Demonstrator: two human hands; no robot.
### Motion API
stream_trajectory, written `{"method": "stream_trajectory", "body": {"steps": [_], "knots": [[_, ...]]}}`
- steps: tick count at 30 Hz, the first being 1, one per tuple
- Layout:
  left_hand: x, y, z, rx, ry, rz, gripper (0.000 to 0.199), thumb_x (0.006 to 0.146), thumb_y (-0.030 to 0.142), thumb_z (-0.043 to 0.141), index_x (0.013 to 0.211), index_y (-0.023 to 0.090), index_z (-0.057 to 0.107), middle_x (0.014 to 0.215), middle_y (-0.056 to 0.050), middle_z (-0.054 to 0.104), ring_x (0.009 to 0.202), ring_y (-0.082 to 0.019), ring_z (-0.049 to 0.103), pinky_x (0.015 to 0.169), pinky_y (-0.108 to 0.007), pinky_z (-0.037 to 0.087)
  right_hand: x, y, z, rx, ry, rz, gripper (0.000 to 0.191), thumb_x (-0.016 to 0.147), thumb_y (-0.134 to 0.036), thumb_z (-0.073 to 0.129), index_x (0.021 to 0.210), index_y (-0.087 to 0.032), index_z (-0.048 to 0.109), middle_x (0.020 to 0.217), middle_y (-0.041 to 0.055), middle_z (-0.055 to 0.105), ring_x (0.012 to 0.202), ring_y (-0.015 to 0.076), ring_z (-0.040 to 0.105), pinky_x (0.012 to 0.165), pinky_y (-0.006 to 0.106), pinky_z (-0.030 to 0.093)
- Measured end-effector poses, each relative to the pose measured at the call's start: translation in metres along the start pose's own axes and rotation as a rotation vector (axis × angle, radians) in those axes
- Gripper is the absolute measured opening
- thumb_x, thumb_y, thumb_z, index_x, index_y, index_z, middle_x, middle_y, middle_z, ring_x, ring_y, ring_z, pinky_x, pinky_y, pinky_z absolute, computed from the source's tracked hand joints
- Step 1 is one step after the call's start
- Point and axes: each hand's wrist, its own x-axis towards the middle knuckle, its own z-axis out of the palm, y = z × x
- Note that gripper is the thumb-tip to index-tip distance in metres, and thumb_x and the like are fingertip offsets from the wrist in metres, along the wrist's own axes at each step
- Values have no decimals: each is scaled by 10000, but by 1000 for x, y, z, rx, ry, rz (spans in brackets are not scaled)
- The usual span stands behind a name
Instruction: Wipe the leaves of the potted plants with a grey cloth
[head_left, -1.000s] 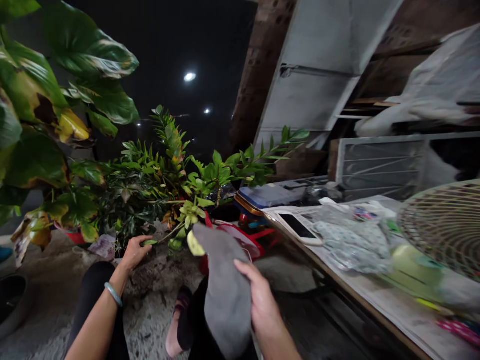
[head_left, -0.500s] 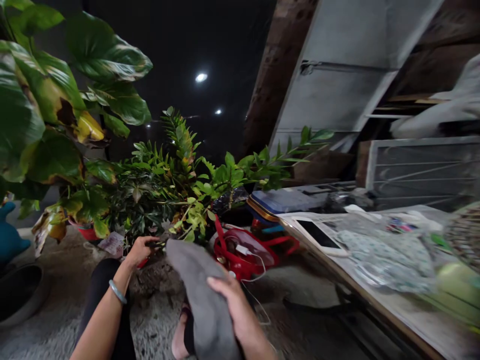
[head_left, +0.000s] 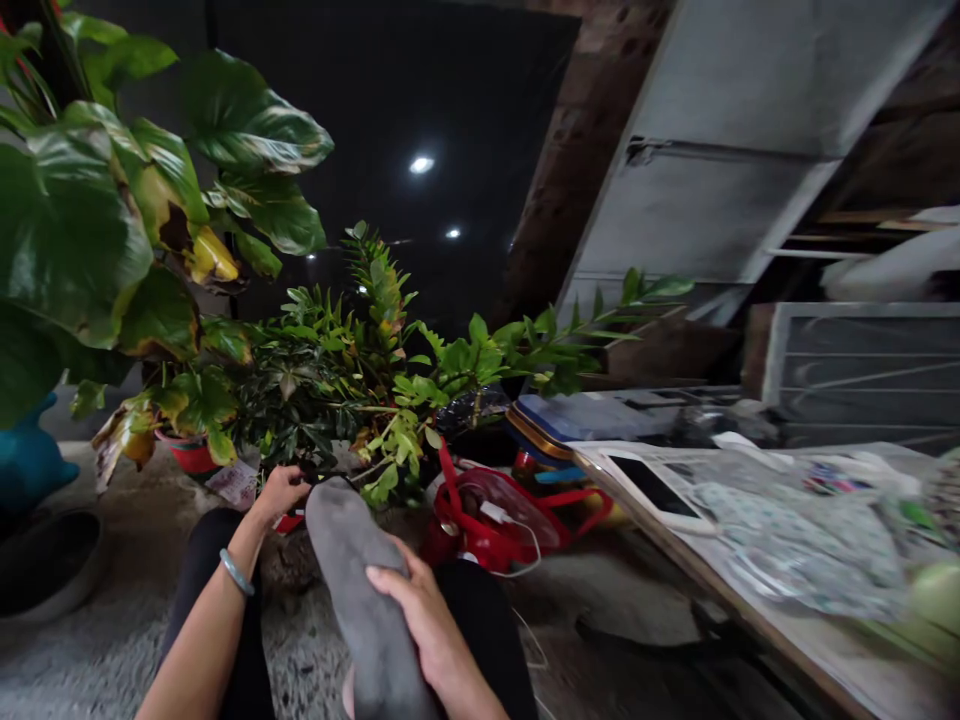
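My right hand (head_left: pixel 420 600) is closed on a long, limp grey cloth (head_left: pixel 349 570), thumb on top. The cloth's rounded far end points toward the plants, and its near end runs past the bottom of the view. My left hand (head_left: pixel 283 495), with a pale bangle on the wrist, reaches to the base of a leafy green plant (head_left: pixel 300 400). Its fingers are bent together there, and whatever they pinch is too small to make out. Just below the left fingertips a bit of a red pot (head_left: pixel 289 523) shows.
To the right of the cloth is a red bag (head_left: pixel 491 540) with a white cable. A table (head_left: pixel 720 590) along the right carries a white tablet (head_left: pixel 660 492) and plastic-wrapped items. At left are a large-leaved plant (head_left: pixel 82 240), a blue figure (head_left: pixel 34 460) and a round basin (head_left: pixel 86 550).
The grey cloth and my right hand have shifted left, closer to my left hand. My left hand stays by the plant base. The view has turned slightly left.
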Motion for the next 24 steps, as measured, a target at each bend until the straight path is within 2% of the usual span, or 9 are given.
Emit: {"method": "stream_trajectory", "body": {"steps": [5, 7, 9, 11, 13, 15, 17, 21, 24], "knots": [[-9, 5, -11, -15, 21, -63, 412, 593, 283, 778, 971, 120, 754, 595, -8, 673, 496, -143, 581, 504, -248, 454, 21, -50, 9, 123, 32, -179, 470, 590, -324, 815, 1037, -218, 715, 955, 47, 791, 853, 279, 722, 766, 365, 546], [-13, 8, -14, 16, 36, -31, 385, 611, 295, 770, 956, 125, 759, 640, -21, 695, 550, -154, 612, 539, -252, 473, 27, -47, 20, 154, 50, -160, 463, 562, -312, 814, 1006, -229, 714, 892, 30, 792, 787, 271, 719, 743, 372, 548], [-18, 11, -17, 19, 34, -8, 371, 630, 309, 759, 956, 133, 766, 688, -31, 712, 610, -167, 639, 566, -255, 484, 23, -27, 30, 127, 18, -39, 412, 541, -302, 798, 940, -230, 724, 797, 19, 784, 714, 270, 708, 694, 376, 548], [-24, 11, -20, 21, 44, 0, 358, 640, 304, 747, 955, 136, 774, 700, -31, 715, 616, -164, 631, 565, -254, 482, 10, -4, 36, 61, -51, 80, 335, 538, -305, 773, 859, -220, 735, 715, 16, 765, 666, 266, 695, 647, 364, 536], [-31, 11, -25, 28, 87, 10, 324, 639, 278, 737, 927, 135, 783, 675, -22, 704, 575, -145, 592, 540, -242, 461, -7, 5, 39, 17, -123, 113, 283, 550, -306, 755, 815, -211, 736, 695, 16, 757, 659, 254, 688, 633, 345, 523], [-37, 11, -31, -1, 142, 21, 285, 635, 257, 731, 886, 135, 786, 674, -23, 703, 559, -136, 569, 515, -229, 438, -19, -7, 43, 14, -182, 71, 309, 567, -304, 757, 859, -205, 737, 727, 17, 764, 660, 243, 686, 630, 336, 519], [-44, 10, -36, -83, 192, 15, 297, 634, 261, 736, 898, 133, 782, 713, -41, 715, 592, -146, 591, 512, -223, 439, -19, -37, 53, 43, -216, -28, 399, 586, -299, 769, 971, -202, 729, 801, 24, 777, 688, 242, 693, 653, 342, 528], [-54, 8, -39, -216, 299, 3, 443, 624, 272, 771, 1040, 119, 752, 854, -86, 739, 684, -173, 642, 546, -239, 493, 22, -89, 90, 113, -122, -327, 507, 549, -276, 802, 1043, -220, 705, 897, 9, 782, 802, 236, 700, 744, 331, 536], [-55, 4, -36, -233, 313, -2, 509, 606, 239, 768, 1098, 114, 732, 853, -84, 737, 689, -176, 647, 549, -243, 500, 53, -74, 112, 127, -95, -247, 398, 501, -277, 786, 887, -230, 703, 770, -13, 765, 732, 231, 686, 695, 332, 535]]}}
